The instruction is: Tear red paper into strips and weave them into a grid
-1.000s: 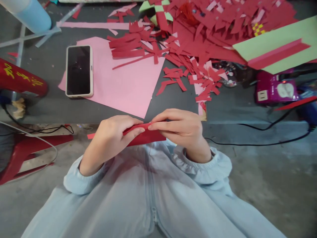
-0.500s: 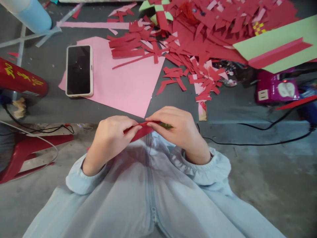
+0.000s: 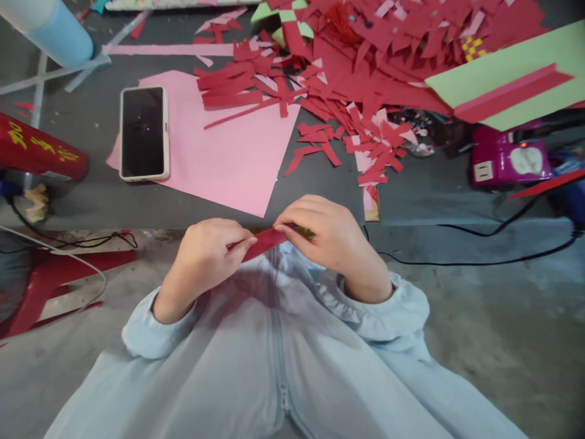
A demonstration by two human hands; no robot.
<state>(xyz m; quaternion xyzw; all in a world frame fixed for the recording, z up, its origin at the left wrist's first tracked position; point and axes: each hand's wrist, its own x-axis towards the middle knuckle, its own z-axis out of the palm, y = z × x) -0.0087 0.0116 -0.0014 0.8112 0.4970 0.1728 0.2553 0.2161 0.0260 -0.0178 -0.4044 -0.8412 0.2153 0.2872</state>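
Note:
Between my hands, just off the table's front edge, a red paper strip (image 3: 264, 242) is held up over my lap. My left hand (image 3: 208, 253) pinches its left end between thumb and fingertips. At its right end, the thumb and fingers of my right hand (image 3: 322, 235) close on the paper; a small greenish piece shows under the right palm, partly hidden. Beyond my hands lies a pink sheet of paper (image 3: 228, 158). A phone (image 3: 144, 133) with a dark screen rests on the sheet's left side.
Cut red paper pieces (image 3: 379, 67) pile up at the back right. A light green sheet (image 3: 503, 76) with a folded red strip lies over a purple device (image 3: 510, 160). On the left are a red can (image 3: 41, 146) and a blue bottle (image 3: 59, 33). Black cables (image 3: 475, 264) hang at the front.
My two hands have drawn slightly apart along the red paper strip, so more of it shows between them. The view has shifted a little.

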